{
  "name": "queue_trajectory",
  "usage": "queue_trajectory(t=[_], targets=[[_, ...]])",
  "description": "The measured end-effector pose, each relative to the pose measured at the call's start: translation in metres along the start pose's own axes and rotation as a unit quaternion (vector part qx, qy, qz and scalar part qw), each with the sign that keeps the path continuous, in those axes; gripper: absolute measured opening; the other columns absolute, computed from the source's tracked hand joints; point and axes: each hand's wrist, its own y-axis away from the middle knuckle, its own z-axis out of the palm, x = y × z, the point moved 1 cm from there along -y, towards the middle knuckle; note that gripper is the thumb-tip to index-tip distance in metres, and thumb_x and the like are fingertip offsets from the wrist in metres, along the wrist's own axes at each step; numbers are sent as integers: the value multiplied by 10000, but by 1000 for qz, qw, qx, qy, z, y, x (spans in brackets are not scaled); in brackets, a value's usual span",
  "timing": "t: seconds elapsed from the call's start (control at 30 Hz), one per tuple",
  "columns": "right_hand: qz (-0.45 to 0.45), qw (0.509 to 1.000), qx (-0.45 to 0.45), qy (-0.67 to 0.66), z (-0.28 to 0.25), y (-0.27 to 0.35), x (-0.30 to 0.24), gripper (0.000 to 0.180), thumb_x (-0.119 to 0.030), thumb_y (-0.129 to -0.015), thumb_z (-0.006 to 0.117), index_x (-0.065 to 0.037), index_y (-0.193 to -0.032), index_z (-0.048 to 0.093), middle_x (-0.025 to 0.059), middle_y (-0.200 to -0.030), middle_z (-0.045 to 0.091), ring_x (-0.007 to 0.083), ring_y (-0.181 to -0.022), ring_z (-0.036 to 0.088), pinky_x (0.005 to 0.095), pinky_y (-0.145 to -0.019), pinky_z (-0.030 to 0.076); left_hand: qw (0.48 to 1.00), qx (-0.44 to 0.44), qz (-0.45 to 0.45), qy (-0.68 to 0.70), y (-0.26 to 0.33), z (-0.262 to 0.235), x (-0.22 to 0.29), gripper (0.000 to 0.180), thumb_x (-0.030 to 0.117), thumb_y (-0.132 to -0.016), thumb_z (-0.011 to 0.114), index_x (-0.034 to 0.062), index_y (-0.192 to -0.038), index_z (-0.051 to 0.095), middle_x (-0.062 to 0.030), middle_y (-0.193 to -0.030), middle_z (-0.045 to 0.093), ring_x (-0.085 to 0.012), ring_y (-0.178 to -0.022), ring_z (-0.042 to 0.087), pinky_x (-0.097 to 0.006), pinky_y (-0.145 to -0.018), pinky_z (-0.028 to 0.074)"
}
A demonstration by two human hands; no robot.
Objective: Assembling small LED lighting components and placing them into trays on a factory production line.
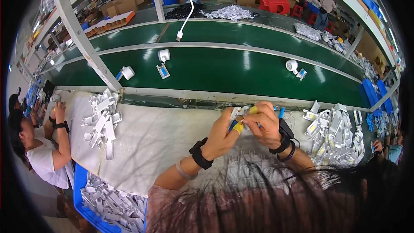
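Observation:
Over the pale work mat (159, 125), both hands meet in front of me around a small white plastic part (235, 113). The fingers of my left hand (222, 134) are closed on it, with a bit of blue and yellow showing by the fingertips. From the other side, the fingers of my right hand (266, 125) are bent in a pinch against the same part. Whatever lies between the right fingertips is too small to make out. Yellow coverings show on some fingers. A blue cylindrical object (282, 112) lies just beyond the right hand, near thin wires.
White plastic pieces are heaped at left (103, 118) and right (336, 133). A blue bin (79, 177) of similar pieces stands at lower left. Beyond the mat, a green conveyor belt (215, 67) carries white lamp-like units (164, 62). A white cable (189, 13) hangs above; a co-worker (47, 146) sits left.

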Motion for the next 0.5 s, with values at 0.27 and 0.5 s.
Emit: queue_trajectory(t=[0.27,0.5], targets=[[9,1000,14,4,1,-2,-3,221,9,-673,757,-86,-855,676,56,-897,570,263,-869,522,359,-755,448,1000,3,2,2,-1,1,5,370,52,-850,462,30,-1219,465,-29,-970,565,-54,-721,512,-209,-560,452],[-11,999,28,11,3,-1,-3,248,8,-665,767,-78,-875,667,68,-897,572,289,-892,530,374,-771,454,998,-28,40,28,0,-2,4,427,89,-877,537,35,-1287,430,-32,-1031,562,-48,-764,511,-201,-573,454]])
